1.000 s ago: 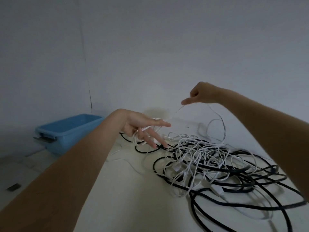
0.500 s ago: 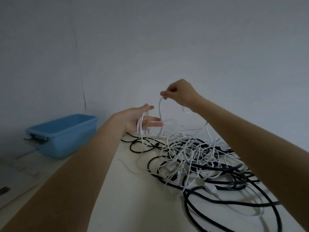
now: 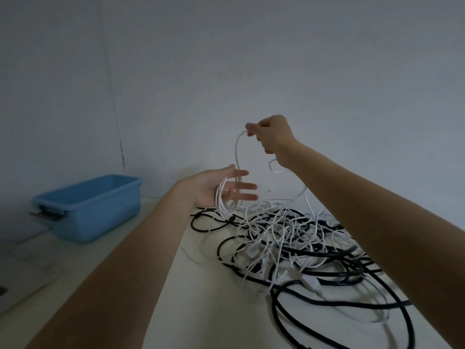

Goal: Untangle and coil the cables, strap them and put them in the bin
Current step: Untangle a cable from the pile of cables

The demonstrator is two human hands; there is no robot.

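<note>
White cable (image 3: pixel 236 149): thin, smooth and bendy; it curves up from the palm to the raised fingers.
Cable pile (image 3: pixel 297 238): thin white and thick black cables all mixed up in loops on the pale table (image 3: pixel 201 311).
Left hand (image 3: pixel 219 188): palm up, fingers straight and spread, with a few white loops lying across it.
Right hand (image 3: pixel 270 134): held higher, pinching the white cable with thumb and finger.
Bin (image 3: pixel 88 205): blue plastic box with round corners, on the left, well apart from the pile.

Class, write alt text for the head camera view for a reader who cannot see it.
The right hand pinches a white cable and lifts it over the left hand, where loops hang across straight fingers. A tangle of black and white cables lies below; a blue bin sits left.
</note>
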